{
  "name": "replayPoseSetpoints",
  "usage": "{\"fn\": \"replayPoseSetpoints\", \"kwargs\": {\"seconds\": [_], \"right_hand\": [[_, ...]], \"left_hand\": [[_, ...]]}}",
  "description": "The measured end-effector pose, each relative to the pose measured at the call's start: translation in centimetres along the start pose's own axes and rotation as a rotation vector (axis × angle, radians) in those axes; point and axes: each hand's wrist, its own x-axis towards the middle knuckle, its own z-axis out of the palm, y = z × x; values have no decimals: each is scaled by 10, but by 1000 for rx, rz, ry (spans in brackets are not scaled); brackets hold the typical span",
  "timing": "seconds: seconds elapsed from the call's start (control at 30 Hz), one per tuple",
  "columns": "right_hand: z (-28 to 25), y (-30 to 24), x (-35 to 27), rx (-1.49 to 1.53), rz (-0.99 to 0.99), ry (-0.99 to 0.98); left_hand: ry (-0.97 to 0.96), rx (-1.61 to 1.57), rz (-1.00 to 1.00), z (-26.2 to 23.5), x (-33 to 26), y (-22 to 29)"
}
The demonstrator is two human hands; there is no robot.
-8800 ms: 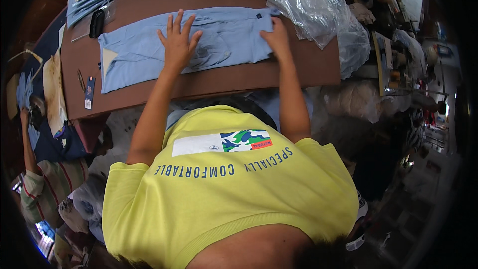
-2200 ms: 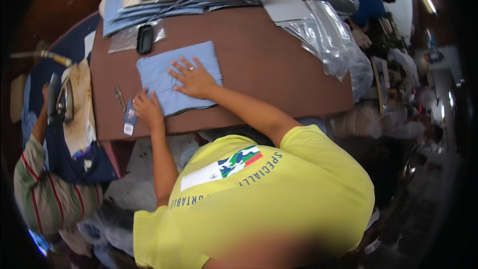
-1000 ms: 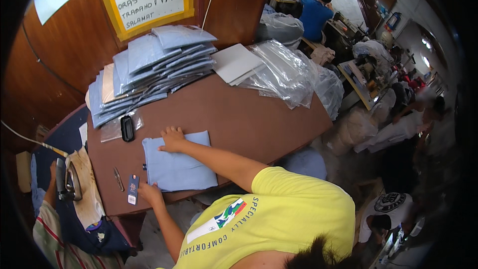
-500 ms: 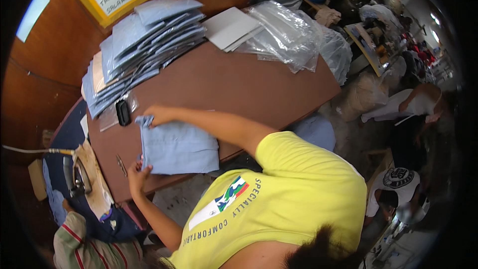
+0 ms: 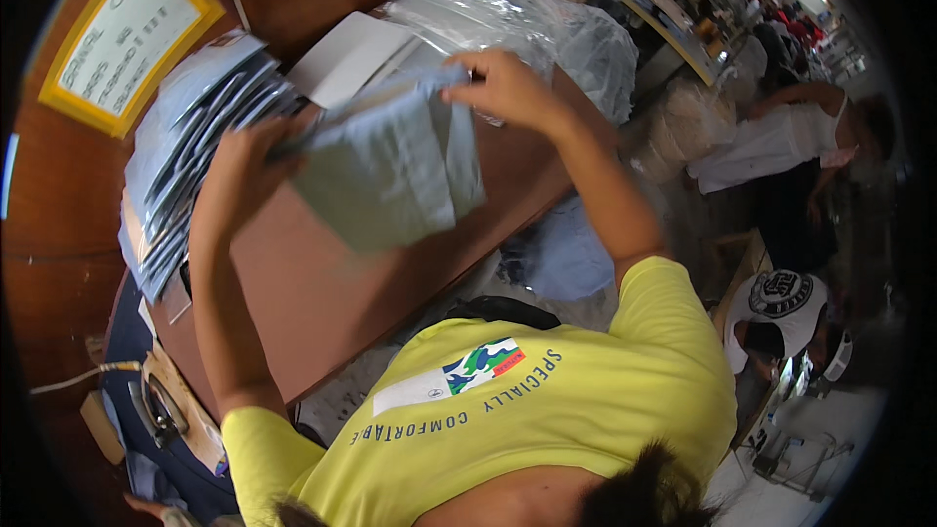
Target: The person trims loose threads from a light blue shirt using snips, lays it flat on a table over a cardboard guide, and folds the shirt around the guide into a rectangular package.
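A folded light-blue garment is held up over the brown table, its near part hanging down and smeared by motion. My right hand pinches its far right corner between thumb and fingers. At the far left corner, my left hand is closed on the cloth; its fingertips are blurred and partly hidden. Just left of that hand rises a tall stack of light-blue garments in clear bags.
White boards lie at the table's far side, beside a pile of clear plastic bags. An iron rests at the left. Blue cloth is below the table's right edge. A person in white is further right.
The garment has come up off the table and moved right and away from me. My right hand has swung from its left corner to the right; my left hand has moved up. The view has turned.
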Motion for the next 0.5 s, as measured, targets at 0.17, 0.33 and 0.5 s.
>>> {"fn": "replayPoseSetpoints", "kwargs": {"seconds": [0.17, 0.33, 0.5], "right_hand": [[-103, 81, 78, -292, 66, 363], [-149, 168, 111, -531, -179, 736], [-98, 276, 97, -345, -246, 747]], "left_hand": [[193, 73, 218, 38, 198, -25], [411, 56, 221, 96, 299, -29], [455, 187, 328, 206, 322, -88]]}}
